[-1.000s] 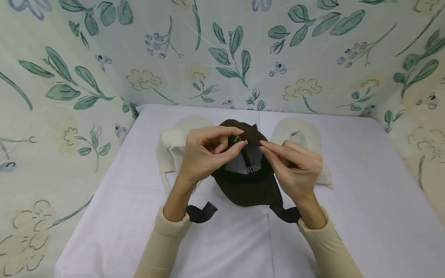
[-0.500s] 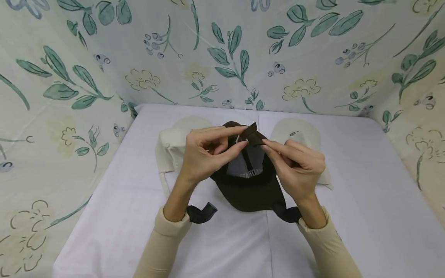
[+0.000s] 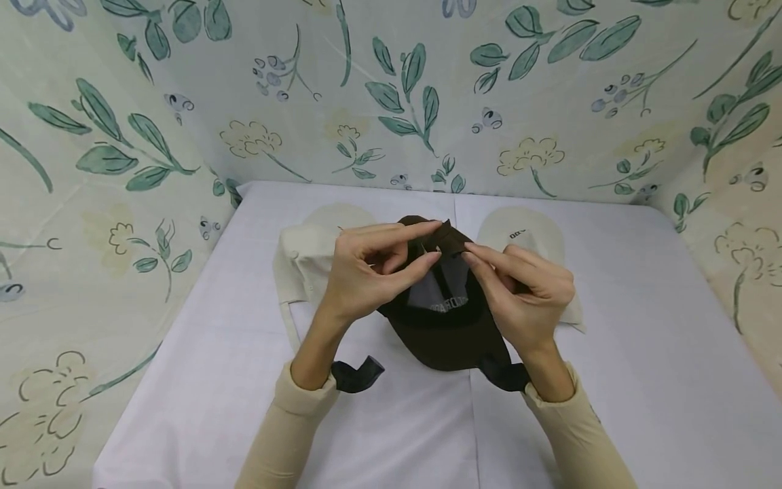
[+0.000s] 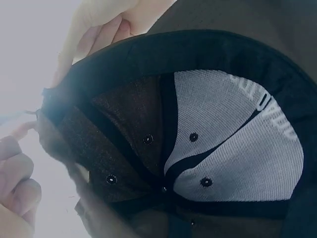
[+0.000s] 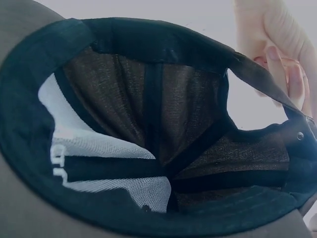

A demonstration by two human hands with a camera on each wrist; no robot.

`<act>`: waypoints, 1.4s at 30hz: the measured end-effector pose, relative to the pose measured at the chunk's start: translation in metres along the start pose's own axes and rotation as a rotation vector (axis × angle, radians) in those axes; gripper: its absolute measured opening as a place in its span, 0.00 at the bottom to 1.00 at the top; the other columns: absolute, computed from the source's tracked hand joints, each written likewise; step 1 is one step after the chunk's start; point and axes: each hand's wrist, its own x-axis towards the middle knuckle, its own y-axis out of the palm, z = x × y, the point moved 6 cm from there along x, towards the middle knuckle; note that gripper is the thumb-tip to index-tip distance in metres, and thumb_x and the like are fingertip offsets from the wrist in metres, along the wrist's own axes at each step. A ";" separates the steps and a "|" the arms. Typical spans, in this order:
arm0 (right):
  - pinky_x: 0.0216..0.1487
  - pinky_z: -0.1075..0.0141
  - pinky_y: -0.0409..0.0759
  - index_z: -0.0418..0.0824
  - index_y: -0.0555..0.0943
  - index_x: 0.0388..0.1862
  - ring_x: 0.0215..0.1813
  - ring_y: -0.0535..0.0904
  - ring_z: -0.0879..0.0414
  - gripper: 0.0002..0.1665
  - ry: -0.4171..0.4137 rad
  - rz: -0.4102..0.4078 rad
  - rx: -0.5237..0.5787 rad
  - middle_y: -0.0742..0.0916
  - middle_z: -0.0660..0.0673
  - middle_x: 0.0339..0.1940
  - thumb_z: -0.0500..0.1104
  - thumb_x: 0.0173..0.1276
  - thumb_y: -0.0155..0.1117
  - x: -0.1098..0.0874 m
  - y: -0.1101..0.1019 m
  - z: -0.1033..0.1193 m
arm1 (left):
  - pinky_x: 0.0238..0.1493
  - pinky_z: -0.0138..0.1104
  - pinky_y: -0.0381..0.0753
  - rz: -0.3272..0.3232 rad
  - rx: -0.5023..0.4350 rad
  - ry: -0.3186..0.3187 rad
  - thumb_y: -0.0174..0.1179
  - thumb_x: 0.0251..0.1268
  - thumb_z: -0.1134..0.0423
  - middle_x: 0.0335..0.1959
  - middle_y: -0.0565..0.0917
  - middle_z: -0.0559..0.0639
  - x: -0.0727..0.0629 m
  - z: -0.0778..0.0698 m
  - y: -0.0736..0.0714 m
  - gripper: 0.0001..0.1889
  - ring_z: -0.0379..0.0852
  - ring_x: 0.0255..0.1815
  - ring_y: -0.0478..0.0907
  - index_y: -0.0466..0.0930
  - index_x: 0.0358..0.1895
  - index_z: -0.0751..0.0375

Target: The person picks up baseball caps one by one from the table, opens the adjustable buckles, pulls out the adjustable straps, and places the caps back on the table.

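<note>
A dark brown baseball cap [image 3: 452,343] is held above the table, with its opening and brim toward me. Its light grey inner lining [image 4: 213,148] and reversed lettering show in the left wrist view. At the cap's back strap [image 3: 451,239], my left hand [image 3: 369,272] holds on with thumb and index finger, the fingertips a little apart. My right hand [image 3: 528,292] pinches the strap side just to the right. In the right wrist view, the gap above the strap and a metal snap [image 5: 300,135] are visible. Exactly how the strap ends lie between the fingertips is hard to tell.
An off-white hat [image 3: 299,265] with a hanging tie lies behind my left hand. Another off-white cap [image 3: 531,224] with small dark lettering lies behind my right hand. A white cloth [image 3: 660,339] covers the table, and floral fabric [image 3: 342,149] hangs behind it.
The cap has shifted slightly right and its brim has dropped a little. The strap piece between my hands rose and then lowered. My hands moved slightly right, keeping their hold.
</note>
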 end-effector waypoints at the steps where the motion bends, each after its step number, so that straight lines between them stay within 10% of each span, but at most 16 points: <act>1: 0.23 0.73 0.47 0.32 0.93 0.32 0.17 0.51 0.63 0.04 -0.001 -0.005 -0.002 0.60 0.49 0.09 0.33 0.58 0.80 0.000 0.000 0.000 | 0.19 0.30 0.54 0.006 0.001 -0.007 0.72 0.57 0.78 0.13 0.60 0.47 0.000 0.000 0.001 0.16 0.37 0.17 0.57 0.87 0.50 0.75; 25: 0.24 0.75 0.48 0.21 0.88 0.27 0.18 0.54 0.66 0.06 0.088 -0.224 -0.070 0.64 0.51 0.09 0.27 0.55 0.76 0.008 -0.017 0.001 | 0.21 0.30 0.53 0.063 0.028 -0.030 0.75 0.55 0.76 0.15 0.60 0.47 -0.001 0.005 0.008 0.16 0.38 0.19 0.55 0.88 0.48 0.73; 42: 0.24 0.77 0.51 0.20 0.87 0.26 0.17 0.55 0.67 0.08 0.099 -0.349 -0.109 0.65 0.53 0.09 0.28 0.53 0.76 0.013 -0.026 0.005 | 0.20 0.30 0.52 -0.029 -0.020 -0.120 0.75 0.56 0.75 0.13 0.59 0.46 -0.005 0.016 0.028 0.14 0.38 0.16 0.53 0.90 0.47 0.72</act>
